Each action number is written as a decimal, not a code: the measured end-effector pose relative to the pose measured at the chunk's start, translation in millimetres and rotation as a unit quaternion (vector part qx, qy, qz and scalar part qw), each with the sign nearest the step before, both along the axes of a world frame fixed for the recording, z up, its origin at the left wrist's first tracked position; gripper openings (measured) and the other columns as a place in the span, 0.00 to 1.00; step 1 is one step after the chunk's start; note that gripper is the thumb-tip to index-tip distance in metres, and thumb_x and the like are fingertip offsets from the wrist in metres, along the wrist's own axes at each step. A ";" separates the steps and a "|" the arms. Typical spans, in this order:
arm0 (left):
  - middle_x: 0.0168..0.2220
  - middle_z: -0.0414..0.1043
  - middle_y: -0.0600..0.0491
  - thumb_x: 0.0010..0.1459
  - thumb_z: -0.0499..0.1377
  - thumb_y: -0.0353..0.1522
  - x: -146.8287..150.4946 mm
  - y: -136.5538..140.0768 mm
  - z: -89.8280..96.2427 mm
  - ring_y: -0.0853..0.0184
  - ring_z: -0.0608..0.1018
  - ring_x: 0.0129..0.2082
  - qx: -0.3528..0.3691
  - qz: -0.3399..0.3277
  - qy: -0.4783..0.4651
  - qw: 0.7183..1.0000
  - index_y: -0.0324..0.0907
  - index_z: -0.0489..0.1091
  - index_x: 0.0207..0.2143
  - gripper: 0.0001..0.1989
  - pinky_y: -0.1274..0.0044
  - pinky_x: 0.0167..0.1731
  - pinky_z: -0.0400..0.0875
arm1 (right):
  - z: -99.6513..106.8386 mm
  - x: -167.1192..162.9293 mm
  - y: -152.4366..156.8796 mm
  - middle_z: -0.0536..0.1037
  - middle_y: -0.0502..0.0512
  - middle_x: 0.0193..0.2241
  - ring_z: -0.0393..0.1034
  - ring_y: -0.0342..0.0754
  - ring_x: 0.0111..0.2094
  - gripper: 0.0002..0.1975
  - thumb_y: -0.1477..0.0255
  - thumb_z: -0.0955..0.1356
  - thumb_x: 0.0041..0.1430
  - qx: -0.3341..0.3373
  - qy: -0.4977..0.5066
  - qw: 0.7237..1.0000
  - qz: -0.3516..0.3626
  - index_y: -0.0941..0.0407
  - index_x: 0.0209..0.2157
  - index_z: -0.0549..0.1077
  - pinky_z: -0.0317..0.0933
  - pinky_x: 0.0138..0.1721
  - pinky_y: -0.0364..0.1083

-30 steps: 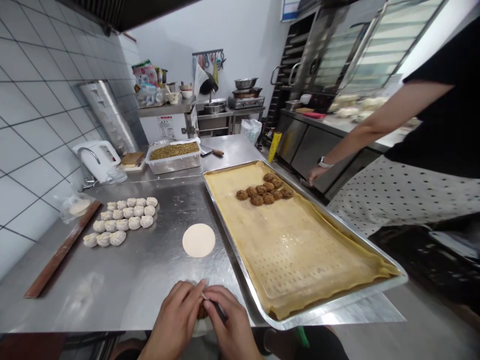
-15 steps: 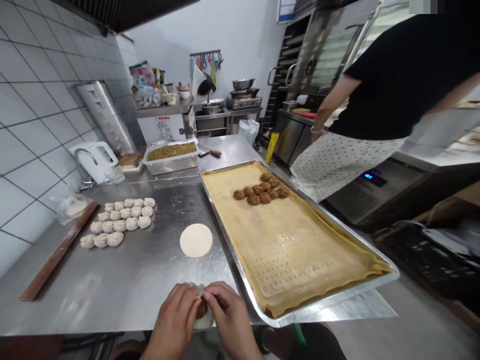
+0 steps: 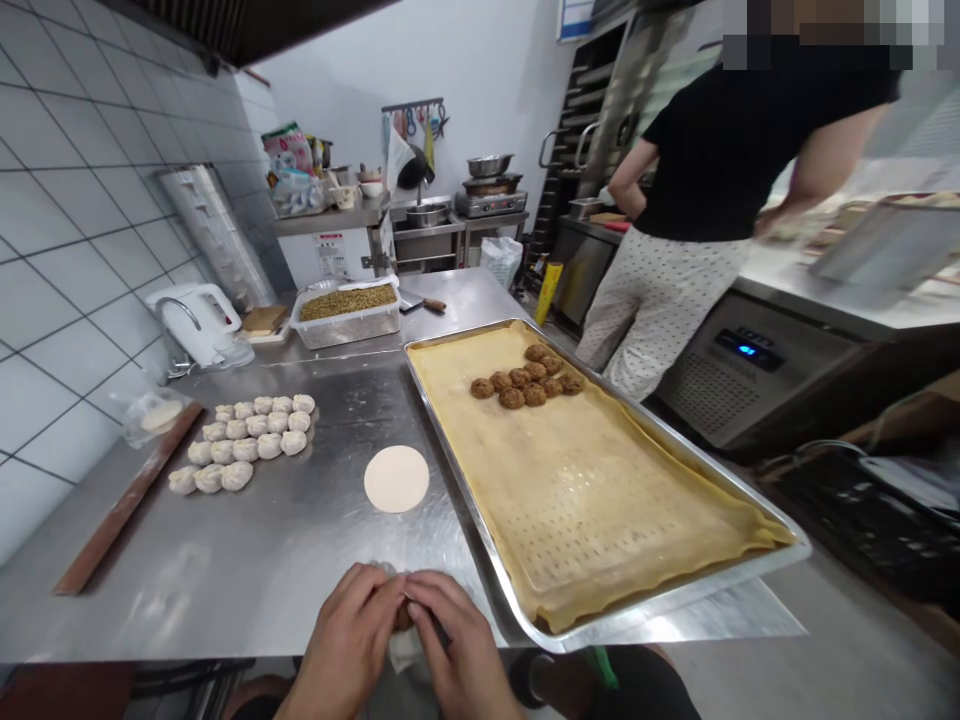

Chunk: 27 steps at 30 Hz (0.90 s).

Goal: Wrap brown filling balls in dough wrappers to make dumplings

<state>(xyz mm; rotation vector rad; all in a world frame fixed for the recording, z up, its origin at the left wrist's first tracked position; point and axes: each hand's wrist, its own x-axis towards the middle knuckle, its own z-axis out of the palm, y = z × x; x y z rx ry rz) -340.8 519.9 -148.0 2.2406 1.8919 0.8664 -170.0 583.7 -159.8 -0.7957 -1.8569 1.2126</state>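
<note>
At the table's front edge, my left hand (image 3: 352,625) and my right hand (image 3: 456,635) are closed, fingertips meeting over a thin dough wrapper (image 3: 406,652). Between them a brown filling ball (image 3: 403,616) shows partly inside the wrapper; my fingers hide the rest. A flat round dough wrapper (image 3: 397,479) lies on the steel just beyond my hands. To the left, rows of pale pleated dough pieces (image 3: 237,475) stand together. On the right, a metal tray (image 3: 454,480) lined with yellowish sheet holds several brown filling balls (image 3: 535,395) near its far end.
A wooden stick (image 3: 127,505) lies at the left. Farther back are a white kettle (image 3: 199,325), a plastic tub of greenish-brown grains (image 3: 349,318) and a scraper with a wooden handle (image 3: 433,304). A person in a black shirt (image 3: 765,150) stands at the right-hand counter.
My fingertips have drawn closer together over the filling ball, and less of it shows. The person at the right has become more upright and turned towards the counter.
</note>
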 end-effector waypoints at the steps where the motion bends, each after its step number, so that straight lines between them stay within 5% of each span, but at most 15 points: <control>1: 0.38 0.73 0.50 0.70 0.53 0.29 0.3 -0.3 -0.1 0.65 0.76 0.38 0.000 0.003 -0.005 1.000 0.45 0.73 0.51 0.12 0.73 0.38 0.76 | -2.1 0.9 0.1 0.80 0.61 0.48 0.76 0.53 0.50 0.12 0.70 0.64 0.71 0.003 -0.004 1.000 -0.007 0.53 0.48 0.79 0.71 0.53 0.50; 6: 0.38 0.73 0.49 0.70 0.52 0.26 3.3 -0.4 -0.7 0.64 0.76 0.39 0.016 0.012 -0.006 1.000 0.43 0.73 0.46 0.10 0.71 0.41 0.75 | 4.2 -0.5 4.0 0.81 0.58 0.36 0.77 0.50 0.37 0.14 0.66 0.66 0.70 -0.078 -0.028 0.995 -0.053 0.54 0.32 0.79 0.71 0.36 0.45; 11: 0.38 0.73 0.50 0.70 0.53 0.29 0.4 0.0 2.6 0.65 0.76 0.37 0.007 -0.012 0.021 1.000 0.44 0.70 0.55 0.14 0.73 0.37 0.76 | 4.9 0.5 2.0 0.80 0.60 0.45 0.77 0.52 0.47 0.11 0.70 0.64 0.71 -0.012 0.007 1.000 0.006 0.53 0.46 0.79 0.72 0.50 0.49; 16: 0.37 0.73 0.50 0.70 0.52 0.26 2.3 -0.9 2.7 0.64 0.75 0.37 0.020 0.007 0.006 1.000 0.43 0.73 0.44 0.10 0.71 0.38 0.75 | 4.0 -1.0 4.5 0.80 0.57 0.35 0.77 0.50 0.37 0.13 0.67 0.66 0.69 -0.068 -0.031 0.995 -0.059 0.54 0.32 0.79 0.71 0.35 0.45; 21: 0.40 0.74 0.48 0.71 0.52 0.29 2.4 -0.8 3.1 0.64 0.75 0.38 0.014 -0.007 0.030 0.999 0.43 0.68 0.59 0.16 0.72 0.38 0.76 | 4.5 -0.8 2.4 0.81 0.60 0.45 0.77 0.52 0.47 0.12 0.70 0.64 0.71 -0.006 0.006 1.000 0.000 0.52 0.46 0.79 0.73 0.50 0.50; 23: 0.38 0.73 0.49 0.70 0.53 0.27 3.1 -1.0 3.3 0.65 0.75 0.38 0.014 -0.007 0.020 1.000 0.43 0.72 0.52 0.12 0.72 0.38 0.76 | 1.6 0.9 2.2 0.81 0.61 0.46 0.77 0.52 0.47 0.11 0.69 0.65 0.70 0.001 0.002 1.000 -0.013 0.52 0.46 0.80 0.73 0.50 0.50; 27: 0.36 0.72 0.49 0.69 0.52 0.25 6.4 -0.2 4.5 0.64 0.75 0.36 0.026 0.007 0.008 1.000 0.42 0.73 0.43 0.10 0.71 0.38 0.75 | 2.4 0.3 3.3 0.81 0.58 0.36 0.78 0.50 0.37 0.13 0.66 0.67 0.69 -0.071 -0.024 0.995 -0.062 0.54 0.32 0.80 0.72 0.34 0.44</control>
